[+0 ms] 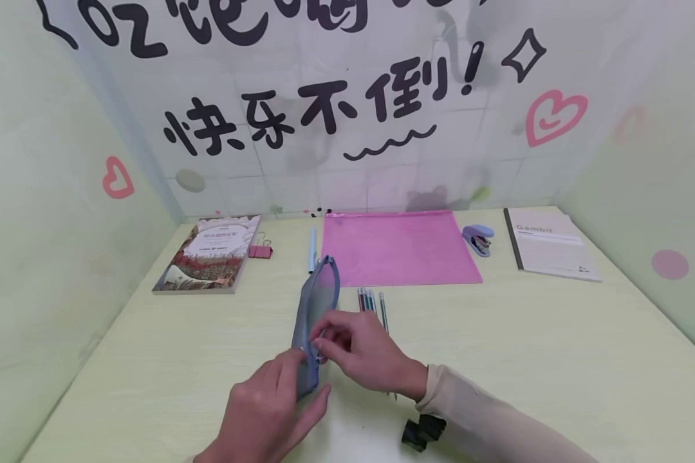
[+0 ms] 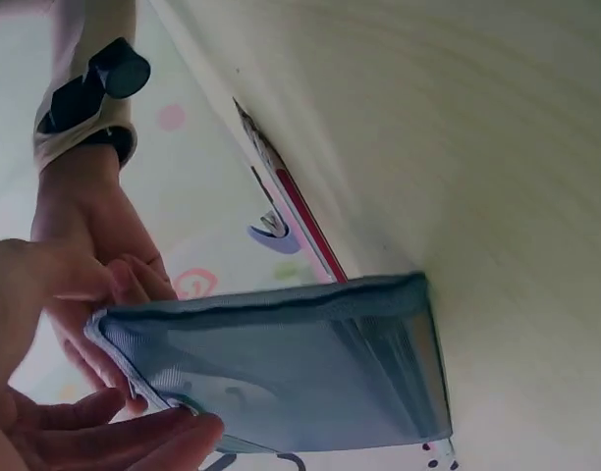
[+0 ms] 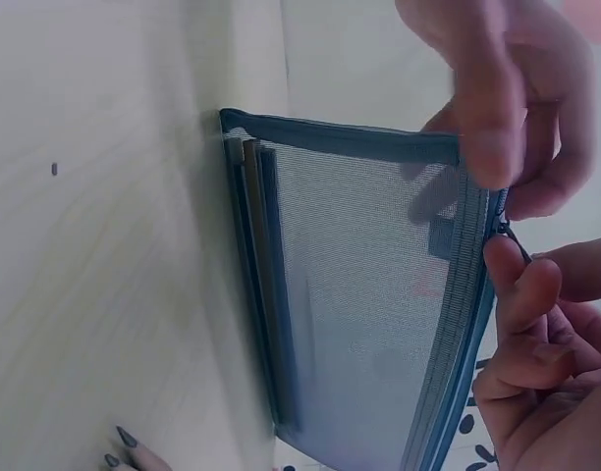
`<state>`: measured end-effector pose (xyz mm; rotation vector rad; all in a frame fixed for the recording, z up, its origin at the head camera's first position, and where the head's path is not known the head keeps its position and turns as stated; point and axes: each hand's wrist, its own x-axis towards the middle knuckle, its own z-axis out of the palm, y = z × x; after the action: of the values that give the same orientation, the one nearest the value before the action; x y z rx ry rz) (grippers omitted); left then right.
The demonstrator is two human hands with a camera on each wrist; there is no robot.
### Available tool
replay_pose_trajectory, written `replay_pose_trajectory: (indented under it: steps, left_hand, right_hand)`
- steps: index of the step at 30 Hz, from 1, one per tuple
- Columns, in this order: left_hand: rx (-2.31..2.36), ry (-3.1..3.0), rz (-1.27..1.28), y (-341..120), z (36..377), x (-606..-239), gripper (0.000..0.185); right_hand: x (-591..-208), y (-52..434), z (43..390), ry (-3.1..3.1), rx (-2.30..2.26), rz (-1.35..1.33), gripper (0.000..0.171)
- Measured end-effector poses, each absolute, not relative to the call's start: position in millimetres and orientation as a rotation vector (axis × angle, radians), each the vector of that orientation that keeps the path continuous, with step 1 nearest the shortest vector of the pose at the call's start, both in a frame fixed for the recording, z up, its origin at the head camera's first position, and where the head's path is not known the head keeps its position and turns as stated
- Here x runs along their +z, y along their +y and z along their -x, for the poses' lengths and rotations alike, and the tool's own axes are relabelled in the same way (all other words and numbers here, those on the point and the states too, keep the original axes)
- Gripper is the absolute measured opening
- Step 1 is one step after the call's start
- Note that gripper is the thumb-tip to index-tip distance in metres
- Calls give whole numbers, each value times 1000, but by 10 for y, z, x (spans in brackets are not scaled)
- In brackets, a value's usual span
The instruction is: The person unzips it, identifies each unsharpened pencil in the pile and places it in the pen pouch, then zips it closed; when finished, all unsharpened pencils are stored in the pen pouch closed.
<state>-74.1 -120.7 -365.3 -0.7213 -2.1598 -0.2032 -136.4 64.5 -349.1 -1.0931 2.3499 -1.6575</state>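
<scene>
A blue-grey mesh zipper pouch stands on edge in front of me, its zipper along the top. My left hand grips the near end of the pouch. With thumb and index finger, my right hand pinches the zipper pull by that end. Through the mesh in the right wrist view, long thin strips show along the pouch's bottom. Several pencils lie on the table just right of the pouch, partly hidden by my right hand.
A pink folder lies at the back. Left of it are a light blue pen, a pink binder clip and a book. To its right are a blue stapler and a notebook. Walls enclose the table's back and sides.
</scene>
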Motion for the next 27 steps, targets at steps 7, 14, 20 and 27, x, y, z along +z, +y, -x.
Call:
replay_pose_trajectory:
  steps: [7, 14, 20, 27]
  left_hand:
    - [-57, -1919, 862, -1190, 734, -3691, 36]
    - [-20, -1920, 876, -1247, 702, -3710, 38]
    - [-46, -1975, 862, -1348, 656, -3752, 46]
    - [-95, -2093, 767, -1611, 586, -3821, 54]
  right_hand:
    - [-3473, 622, 1374, 2469, -1584, 1086, 10]
    - [-3492, 589, 1610, 2847, -1320, 1080, 9]
    - [-3530, 676, 1879, 3140, -1116, 1092, 7]
    - [-3511, 881, 2020, 3322, -977, 1044, 8]
